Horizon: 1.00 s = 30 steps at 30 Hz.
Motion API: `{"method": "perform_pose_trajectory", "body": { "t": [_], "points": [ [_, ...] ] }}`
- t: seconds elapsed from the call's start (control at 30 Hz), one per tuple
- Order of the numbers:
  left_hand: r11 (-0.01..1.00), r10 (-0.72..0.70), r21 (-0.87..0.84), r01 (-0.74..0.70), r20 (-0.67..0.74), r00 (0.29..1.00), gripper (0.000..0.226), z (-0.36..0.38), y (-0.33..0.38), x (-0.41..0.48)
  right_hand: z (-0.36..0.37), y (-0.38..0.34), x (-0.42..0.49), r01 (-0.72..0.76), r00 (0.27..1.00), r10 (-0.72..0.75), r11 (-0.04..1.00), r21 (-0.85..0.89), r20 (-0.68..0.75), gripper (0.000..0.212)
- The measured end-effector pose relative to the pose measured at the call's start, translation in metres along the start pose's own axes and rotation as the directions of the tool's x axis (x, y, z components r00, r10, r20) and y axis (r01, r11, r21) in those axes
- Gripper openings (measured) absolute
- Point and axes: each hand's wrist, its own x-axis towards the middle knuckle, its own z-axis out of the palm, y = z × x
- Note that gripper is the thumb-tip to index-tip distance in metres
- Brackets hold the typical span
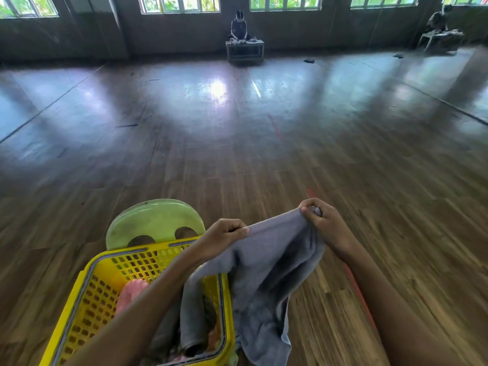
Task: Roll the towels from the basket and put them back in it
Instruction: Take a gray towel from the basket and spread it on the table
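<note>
- Towel [266,260], grey, held up between both hands, draped over right rim of yellow basket [84,302].
- Left hand [224,233] pinching one top corner, right hand [324,220] gripping the other.
- Pink towel [132,289] inside basket; green stool [153,217] just behind.

I see a dark wooden plank floor [237,154] with pale window glare across its far half. A red tape line [356,286] runs over the planks at lower right. A pale green plastic chair [155,220] with two oval cut-outs stands at lower centre. A row of windows [179,3] lines the far wall. Below them a person [239,26] sits behind a low tabletop [245,51]. A second person [438,19] sits at a white tabletop [441,38] at far right. Two small dark objects [309,60] lie on the floor between them; I cannot identify them.
</note>
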Motion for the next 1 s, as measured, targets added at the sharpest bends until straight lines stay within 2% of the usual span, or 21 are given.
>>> {"method": "perform_pose_trajectory", "body": {
  "t": [0.07,0.1,0.2,0.23,0.4,0.53,0.67,0.77,0.83,0.9,1.0],
  "points": [
    [1.0,0.009,-0.003,-0.009,-0.001,1.0,0.022,0.0,0.0,0.0,0.003,-0.003,-0.002,-0.009,0.999,0.008,1.0,0.003,0.047,0.017],
    [0.999,0.034,0.002,-0.034,-0.004,0.999,0.02,0.002,0.006,0.002,0.009,-0.007,-0.004,-0.007,0.993,0.007,1.0,-0.004,0.114,0.008],
    [0.994,0.112,-0.004,-0.112,0.011,0.994,0.021,0.014,0.03,0.015,0.027,-0.016,-0.009,-0.008,0.959,0.013,1.0,-0.018,0.281,0.028],
    [0.991,0.13,-0.009,-0.13,0.009,0.991,0.026,0.018,0.036,0.018,0.03,-0.019,-0.009,-0.002,0.956,0.002,1.0,-0.001,0.292,0.026],
    [0.994,0.105,-0.01,-0.104,0.039,0.994,0.022,0.019,0.031,0.018,0.024,-0.013,-0.005,0.074,0.979,-0.07,0.997,-0.013,0.189,0.01],
    [0.999,0.036,-0.034,-0.034,0.086,0.996,0.023,0.011,0.016,0.009,0.007,-0.008,-0.004,0.012,0.999,-0.012,1.0,-0.021,0.04,0.015],
    [0.998,-0.006,-0.057,0.015,0.144,0.99,0.025,0.0,0.003,0.0,-0.003,-0.003,-0.006,-0.008,1.0,0.008,1.0,-0.023,0.007,0.017],
    [0.999,0.052,-0.012,-0.051,0.095,0.994,0.026,0.007,0.012,0.009,0.002,-0.004,-0.006,-0.002,0.993,0.008,0.999,-0.046,0.121,0.006],
    [0.992,0.116,0.037,-0.119,0.074,0.991,0.027,0.017,0.026,0.02,0.009,-0.008,-0.004,0.015,0.966,0.0,0.998,-0.057,0.257,0.025],
    [0.985,0.157,0.06,-0.161,0.063,0.986,0.023,0.022,0.037,0.031,0.013,-0.012,-0.001,0.025,0.942,-0.008,0.999,-0.048,0.335,0.033],
    [0.983,0.161,0.08,-0.165,0.061,0.985,0.023,0.021,0.042,0.038,0.009,-0.013,0.004,0.046,0.933,-0.031,0.998,-0.032,0.359,0.014]
  ]
}}
